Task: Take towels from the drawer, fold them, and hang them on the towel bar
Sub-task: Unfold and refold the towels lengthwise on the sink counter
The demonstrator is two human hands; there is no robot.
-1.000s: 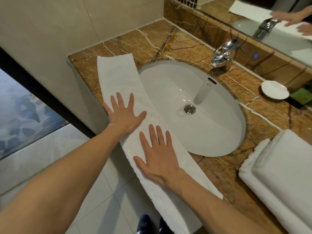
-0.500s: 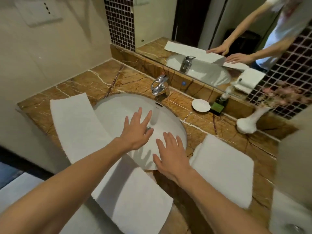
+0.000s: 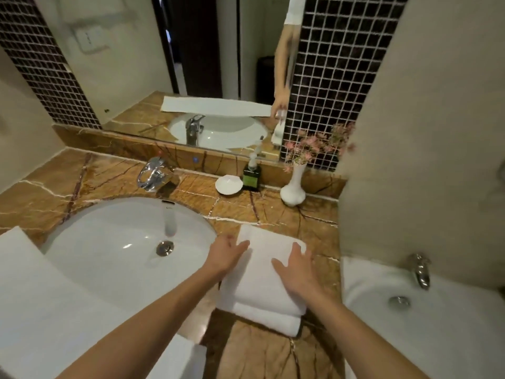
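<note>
A stack of two folded white towels (image 3: 261, 291) lies on the brown marble counter (image 3: 267, 356), to the right of the sink. My left hand (image 3: 225, 255) is at the stack's left edge with its thumb lying on the top towel. My right hand (image 3: 296, 268) rests flat on the top towel, fingers straight. A long white towel strip (image 3: 41, 302) lies folded along the counter's front edge at the lower left, partly over the sink rim. No drawer and no towel bar are in view.
The white oval sink (image 3: 114, 242) with a chrome faucet (image 3: 153, 173) is on the left. Behind the stack stand a soap dish (image 3: 229, 185), a green dispenser bottle (image 3: 252, 177) and a white flower vase (image 3: 293, 191). A bathtub (image 3: 410, 324) adjoins on the right.
Both hands left the long towel strip, crossed the sink to the right and came down on the folded stack. My view swung right and upward with them.
</note>
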